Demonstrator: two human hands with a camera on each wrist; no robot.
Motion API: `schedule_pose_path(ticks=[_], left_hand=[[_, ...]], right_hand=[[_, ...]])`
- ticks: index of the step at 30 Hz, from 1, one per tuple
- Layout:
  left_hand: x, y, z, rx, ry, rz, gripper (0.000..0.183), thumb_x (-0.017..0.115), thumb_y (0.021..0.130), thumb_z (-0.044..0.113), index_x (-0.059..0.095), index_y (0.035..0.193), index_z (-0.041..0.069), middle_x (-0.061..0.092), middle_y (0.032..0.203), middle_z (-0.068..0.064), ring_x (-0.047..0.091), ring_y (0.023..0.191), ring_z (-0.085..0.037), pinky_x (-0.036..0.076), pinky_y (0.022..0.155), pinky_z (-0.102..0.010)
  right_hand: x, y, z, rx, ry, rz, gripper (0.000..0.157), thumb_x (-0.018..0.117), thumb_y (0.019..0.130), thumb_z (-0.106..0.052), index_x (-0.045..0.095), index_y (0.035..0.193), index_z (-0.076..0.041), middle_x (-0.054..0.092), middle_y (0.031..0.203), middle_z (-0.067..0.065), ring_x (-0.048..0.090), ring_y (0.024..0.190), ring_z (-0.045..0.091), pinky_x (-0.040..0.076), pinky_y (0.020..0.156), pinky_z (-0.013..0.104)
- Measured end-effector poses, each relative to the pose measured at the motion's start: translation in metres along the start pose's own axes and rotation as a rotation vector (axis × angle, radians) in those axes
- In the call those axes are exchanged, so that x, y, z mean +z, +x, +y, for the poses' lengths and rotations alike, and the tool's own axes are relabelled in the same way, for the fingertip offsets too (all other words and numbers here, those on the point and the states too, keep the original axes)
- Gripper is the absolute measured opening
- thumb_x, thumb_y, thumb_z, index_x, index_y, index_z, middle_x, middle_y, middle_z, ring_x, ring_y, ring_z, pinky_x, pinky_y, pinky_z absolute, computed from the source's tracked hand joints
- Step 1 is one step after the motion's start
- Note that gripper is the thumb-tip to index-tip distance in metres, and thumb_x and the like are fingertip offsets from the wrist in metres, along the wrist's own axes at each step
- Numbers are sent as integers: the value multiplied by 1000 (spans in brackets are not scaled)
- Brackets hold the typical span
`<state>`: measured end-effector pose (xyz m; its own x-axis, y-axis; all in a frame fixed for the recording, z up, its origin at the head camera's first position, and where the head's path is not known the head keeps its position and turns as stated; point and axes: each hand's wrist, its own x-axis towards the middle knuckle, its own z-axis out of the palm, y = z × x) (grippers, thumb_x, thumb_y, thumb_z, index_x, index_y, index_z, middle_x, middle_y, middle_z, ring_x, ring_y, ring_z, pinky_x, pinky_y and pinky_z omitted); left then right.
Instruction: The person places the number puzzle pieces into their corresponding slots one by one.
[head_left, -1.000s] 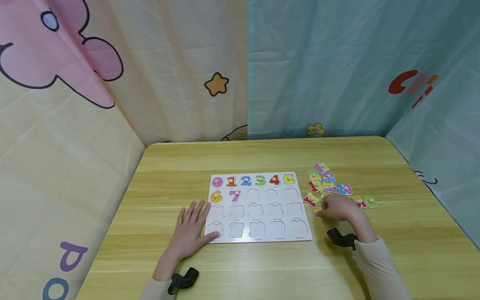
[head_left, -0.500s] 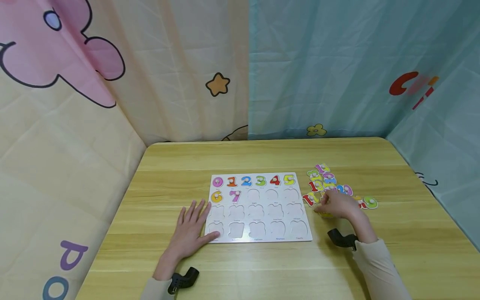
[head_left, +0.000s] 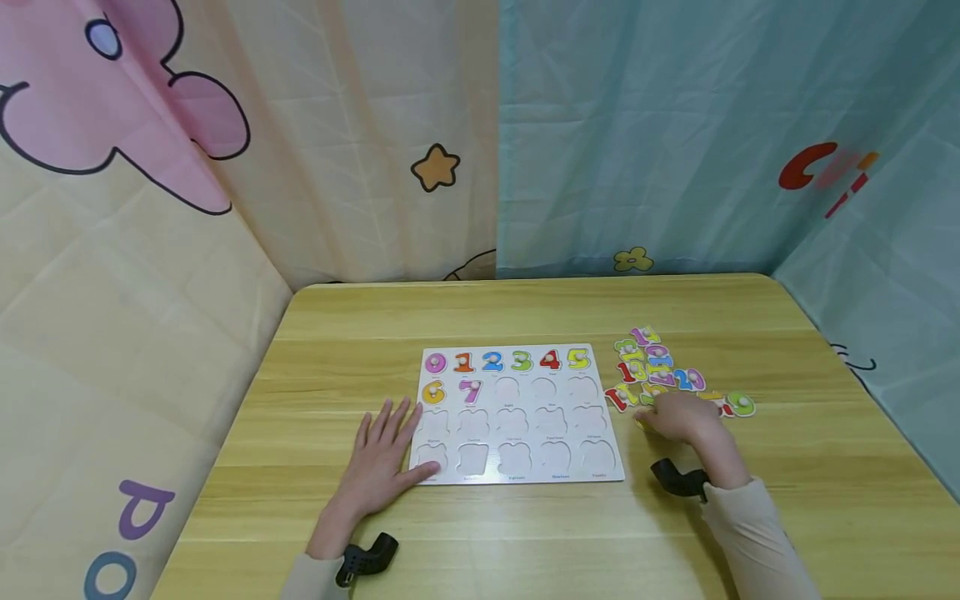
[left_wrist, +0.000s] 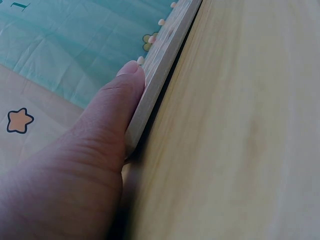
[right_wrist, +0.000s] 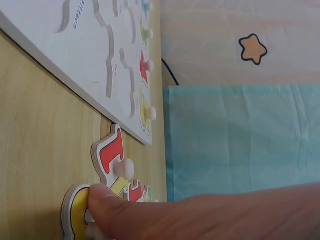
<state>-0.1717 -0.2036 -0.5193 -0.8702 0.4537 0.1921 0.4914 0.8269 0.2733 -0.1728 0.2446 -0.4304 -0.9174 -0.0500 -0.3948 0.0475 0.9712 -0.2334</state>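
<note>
Likely picking: right hand (head_left: 681, 418) touches yellow numeral (right_wrist: 78, 212), three o'clock of puzzle board (head_left: 492, 438), grip hidden; left hand (head_left: 377, 463) spreads at eight; lifting needs pinching.

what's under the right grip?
Part of a yellow number piece shows beneath the right grip; the rest is covered, so I can't tell which number, or whether anything else lies there.

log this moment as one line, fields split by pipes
left hand: touching number puzzle board | right hand: at yellow number piece, grip unclear | pieces 0-7: seated in board
</note>
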Motion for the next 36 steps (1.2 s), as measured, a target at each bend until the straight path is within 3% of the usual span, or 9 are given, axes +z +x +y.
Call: schedule_pose_path(ticks=[11, 16, 20, 30, 36], left_hand=[[1, -3, -2, -7, -9, 6, 89, 50, 85, 67, 25, 151, 13, 19, 155, -12, 8, 141, -35, 0, 110, -55], [-1, -2, -3, -2, -1, 15, 89, 52, 85, 66, 26, 151, 12, 20, 155, -13, 10, 141, -36, 1, 110, -56], [-3, -2, -4, -4, 7, 20, 89, 54, 85, 64, 27, 151, 12, 21, 154, -14, 10, 141, -37, 2, 110, -57], [-2, -3, -2, 14, 5, 42, 89, 54, 84, 65, 29, 150, 11, 23, 154, -15, 13, 140, -39, 4, 109, -58], [0, -2, 0, 16, 9, 25, 88, 50, 86, 66, 26, 151, 13, 20, 155, -13, 10, 141, -37, 2, 110, -57]], right_hand=[[2, 3, -1, -71, -17, 91, 26, 59, 93, -28, 50, 76, -11, 44, 64, 1, 42, 57, 17, 31, 50, 30], [2, 9, -14, -170, -3, 178, 24, 63, 90, -25, 49, 75, -12, 43, 61, 0, 42, 54, 16, 29, 48, 29], [2, 24, -35, -274, 35, 207, 21, 64, 90, -24, 51, 78, -12, 42, 58, -1, 42, 51, 15, 30, 46, 28], [14, 72, -107, -494, 80, 143, 19, 61, 92, -25, 50, 81, -15, 43, 58, -3, 41, 51, 13, 30, 48, 27], [24, 84, -136, -512, 17, 144, 21, 62, 92, -27, 48, 80, -17, 41, 57, -4, 41, 51, 12, 29, 48, 25]])
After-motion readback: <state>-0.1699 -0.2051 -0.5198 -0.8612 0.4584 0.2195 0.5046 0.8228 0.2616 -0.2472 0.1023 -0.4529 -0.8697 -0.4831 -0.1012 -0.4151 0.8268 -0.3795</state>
